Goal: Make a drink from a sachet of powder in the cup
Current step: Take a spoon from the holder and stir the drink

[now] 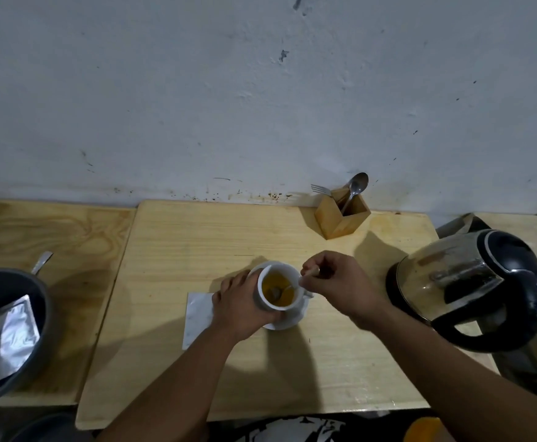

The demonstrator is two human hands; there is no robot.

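Your pale wooden counter [171,244] carries a white saucer [287,322] at its middle, a white napkin [197,317] just left of it, a wooden cutlery holder [340,221] by the wall, and a kettle [471,288] at your right.

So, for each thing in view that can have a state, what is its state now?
White ceramic cup: upright on its saucer, holding amber liquid.
Metal stirring spoon: bowl dipped in the liquid.
Left hand: wrapped around the cup's side.
Right hand: pinching the spoon handle.
Glass electric kettle: lid shut.
Silver foil sachet: lying in the grey bowl.
Wooden cutlery holder: upright.
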